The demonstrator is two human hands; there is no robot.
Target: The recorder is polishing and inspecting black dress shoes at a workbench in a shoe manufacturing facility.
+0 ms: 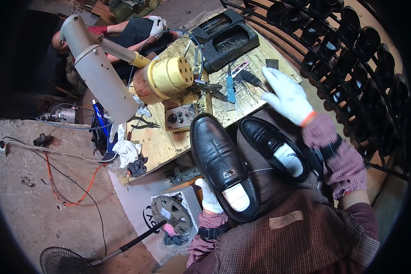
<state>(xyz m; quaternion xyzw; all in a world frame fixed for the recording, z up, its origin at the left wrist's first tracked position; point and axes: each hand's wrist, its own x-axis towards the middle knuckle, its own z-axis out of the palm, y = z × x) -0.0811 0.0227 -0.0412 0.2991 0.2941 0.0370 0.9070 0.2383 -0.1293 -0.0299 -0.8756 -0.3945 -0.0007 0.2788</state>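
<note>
A black leather loafer [217, 150] with a metal ornament and a pale insole rests tilted at my lap. My left hand [209, 197], in a white knit glove, grips its left side near the heel; some fingers are hidden by the shoe. The matching loafer [269, 144] lies on my brown checked apron [278, 223], to the right. Over the bench's right side reaches my white-gloved right hand [287, 95], fingers stretched and thumb apart. Beside its thumb and fingers lies a dark-handled tool [250, 78] with a metal shaft. A small dark block [271, 63] sits just past the fingertips.
The wooden bench [164, 148] carries pliers [145, 123], a blue-wrapped tool [231, 89], a control box [180, 118] and a black tray [228, 41]. A yellow-headed lamp-like fixture [169, 77] overhangs it. Shoe racks [347, 55] stand right, a fan [61, 260] lower left. Another person [137, 34] sits beyond.
</note>
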